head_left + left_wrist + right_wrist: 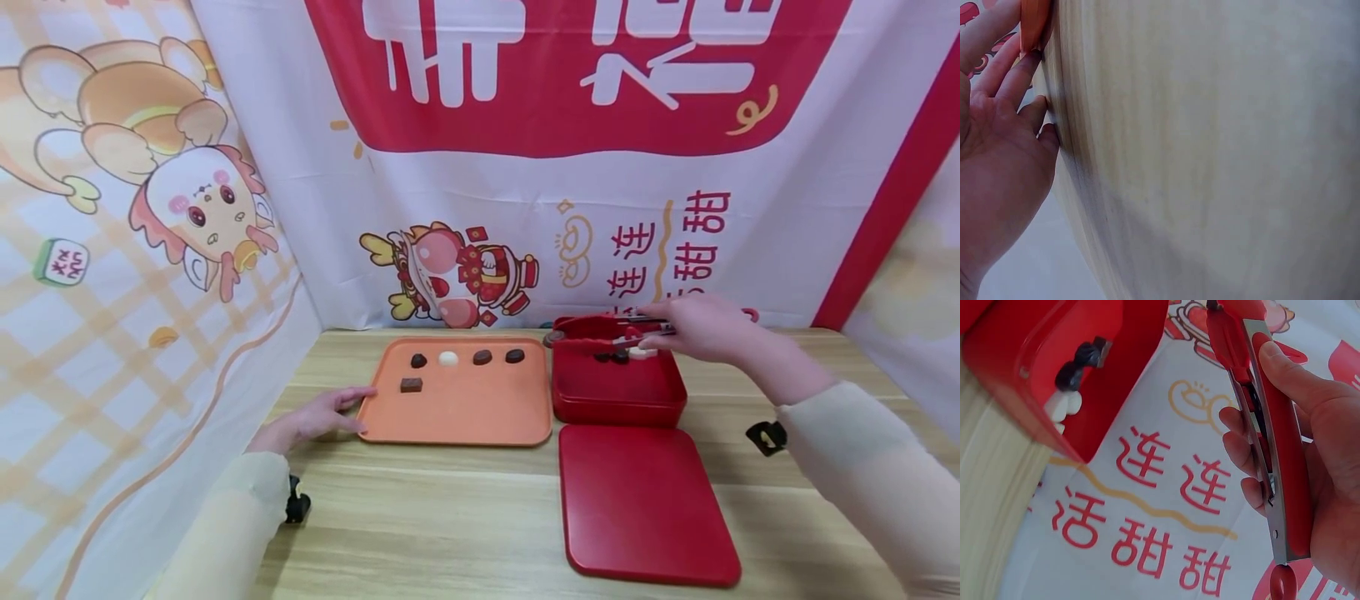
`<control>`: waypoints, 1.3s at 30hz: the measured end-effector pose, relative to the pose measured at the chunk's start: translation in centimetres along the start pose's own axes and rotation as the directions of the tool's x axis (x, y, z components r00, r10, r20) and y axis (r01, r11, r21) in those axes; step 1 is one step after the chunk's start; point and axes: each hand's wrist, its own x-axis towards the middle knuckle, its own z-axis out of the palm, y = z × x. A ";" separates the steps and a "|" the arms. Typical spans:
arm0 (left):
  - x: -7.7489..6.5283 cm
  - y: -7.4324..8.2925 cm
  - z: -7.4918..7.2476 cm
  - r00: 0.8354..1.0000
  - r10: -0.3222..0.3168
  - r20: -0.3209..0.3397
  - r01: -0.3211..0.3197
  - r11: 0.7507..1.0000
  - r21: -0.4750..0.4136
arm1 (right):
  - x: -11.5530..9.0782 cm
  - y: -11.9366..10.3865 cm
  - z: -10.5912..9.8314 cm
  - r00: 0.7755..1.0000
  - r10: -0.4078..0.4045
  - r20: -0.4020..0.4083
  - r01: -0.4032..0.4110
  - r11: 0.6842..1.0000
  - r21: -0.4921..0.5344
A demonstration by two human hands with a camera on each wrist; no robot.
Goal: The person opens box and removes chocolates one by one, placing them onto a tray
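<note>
My right hand (705, 327) grips red-handled metal tongs (1289, 464) near the glossy red rectangular box (618, 412); seemingly picking, next calling for lowering. Left hand (327, 417): spread.

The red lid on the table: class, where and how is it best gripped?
The red lid is probably best gripped by its left and right edges, from the near side. It is broad and seems flat, leaving little on top to pinch; bare table flanks both sides, while its far edge lies close to the red box.
</note>
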 end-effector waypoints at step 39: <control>0.0 0.3 -0.3 1.000 -0.008 0.011 0.008 0.999 -0.036 | 8.8 -8.9 5.7 0.977 -0.205 0.067 0.207 0.978 -0.026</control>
